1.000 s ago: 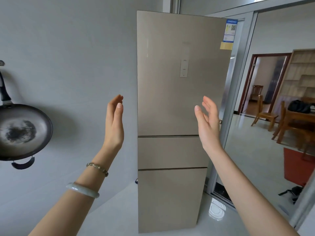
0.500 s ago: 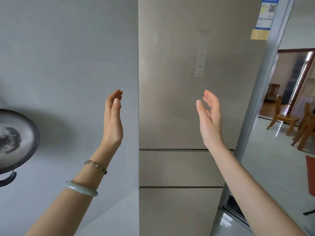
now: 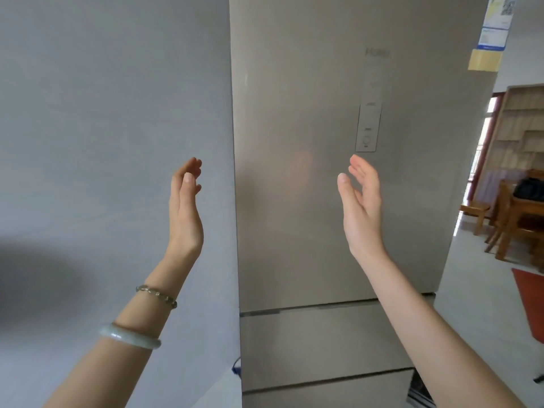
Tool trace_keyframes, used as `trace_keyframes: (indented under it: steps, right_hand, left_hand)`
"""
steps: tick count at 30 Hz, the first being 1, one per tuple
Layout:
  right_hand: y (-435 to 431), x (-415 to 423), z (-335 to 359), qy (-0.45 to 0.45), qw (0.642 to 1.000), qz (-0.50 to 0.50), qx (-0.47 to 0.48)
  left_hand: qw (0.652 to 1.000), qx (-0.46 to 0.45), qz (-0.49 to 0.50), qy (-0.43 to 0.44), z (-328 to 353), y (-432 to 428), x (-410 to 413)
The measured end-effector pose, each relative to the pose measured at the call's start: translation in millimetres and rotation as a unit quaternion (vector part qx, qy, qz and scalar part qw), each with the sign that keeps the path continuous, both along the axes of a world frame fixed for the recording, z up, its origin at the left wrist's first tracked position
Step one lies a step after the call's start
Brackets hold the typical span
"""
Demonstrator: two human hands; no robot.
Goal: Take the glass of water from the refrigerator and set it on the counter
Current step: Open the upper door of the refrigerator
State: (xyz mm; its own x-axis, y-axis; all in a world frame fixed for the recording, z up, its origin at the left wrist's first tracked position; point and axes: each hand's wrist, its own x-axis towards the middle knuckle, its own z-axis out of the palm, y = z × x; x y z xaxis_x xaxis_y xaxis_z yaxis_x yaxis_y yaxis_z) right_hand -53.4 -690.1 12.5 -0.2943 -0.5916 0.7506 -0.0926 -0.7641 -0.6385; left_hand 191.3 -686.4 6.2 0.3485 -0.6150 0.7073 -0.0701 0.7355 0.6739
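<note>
A tall champagne-coloured refrigerator [image 3: 309,119] fills the middle of the view, all its doors closed, with a small control panel [image 3: 367,128] on the upper door. My left hand [image 3: 185,207] is raised in front of the grey wall, just left of the fridge's left edge, fingers apart and empty. My right hand [image 3: 360,207] is raised in front of the upper door below the panel, also empty, fingers apart. Neither hand touches the fridge. No glass of water or counter is visible.
A grey wall [image 3: 103,128] runs along the left. Stickers [image 3: 494,28] sit at the fridge's top right corner. To the right, a doorway shows wooden chairs and a table [image 3: 518,219], a shelf unit and a red mat [image 3: 530,298] on the floor.
The view has come closer to the fridge, which now looms larger. The hanging pan at the left has dropped out of view. Both hands stay raised and empty.
</note>
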Motion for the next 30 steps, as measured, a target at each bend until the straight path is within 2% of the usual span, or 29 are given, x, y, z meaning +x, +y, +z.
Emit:
trace_keyframes:
  steps: [8,14,16,18,20,23,30]
  right_hand:
    - [-45.8,20.0,-2.3,0.009,1.000,0.001,-0.003]
    - [-69.0,25.3,-8.2,0.068,0.997,-0.022,-0.008]
    - [-76.1,31.4,-13.2,0.203,0.974,-0.087,-0.052]
    - [-84.3,40.4,-21.8,0.378,0.907,-0.167,-0.078]
    - [-91.5,48.8,-31.8,0.475,0.849,-0.216,-0.079]
    - [-98.4,53.0,-42.4,0.518,0.818,-0.242,-0.064]
    - [-98.6,53.7,-45.0,0.535,0.806,-0.252,-0.033]
  left_hand:
    - [1.000,0.002,-0.002,0.008,-7.3,-45.6,22.8]
    - [0.998,0.040,-0.037,-0.004,-23.9,-69.9,24.5]
    - [0.992,0.097,-0.083,-0.022,-33.8,-83.5,22.6]
    - [0.979,0.151,-0.126,-0.046,-43.0,-94.3,18.7]
    - [0.968,0.177,-0.166,-0.069,-48.4,-100.6,13.1]
    - [0.961,0.176,-0.198,-0.075,-48.1,-101.1,7.4]
    - [0.957,0.205,-0.202,-0.050,-40.3,-95.9,10.1]
